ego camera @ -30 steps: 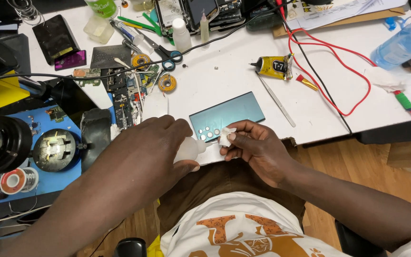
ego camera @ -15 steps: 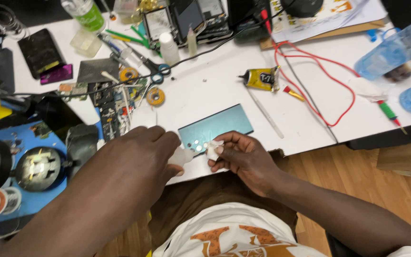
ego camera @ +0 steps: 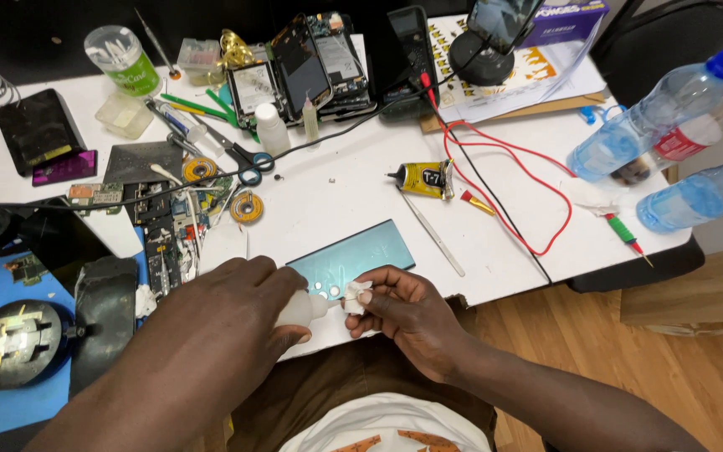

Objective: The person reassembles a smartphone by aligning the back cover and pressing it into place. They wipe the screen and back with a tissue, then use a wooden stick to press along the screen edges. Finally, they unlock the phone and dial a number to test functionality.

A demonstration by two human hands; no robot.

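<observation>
A white squeeze bottle, a teal phone panel, a red wire.

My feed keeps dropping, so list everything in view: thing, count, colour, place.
phone back panel: one, teal, table front edge
small squeeze bottle: one, white, in left hand
wipe: one, white, in right hand
glue tube: one, yellow, table centre
scissors: one, blue-handled, left of centre
solder wick spools: two, yellow, near scissors
opened phones: several, dark, table back
water bottles: three, clear, right edge
test leads: red and black, right of centre
left hand: holds bottle
right hand: pinches wipe
</observation>
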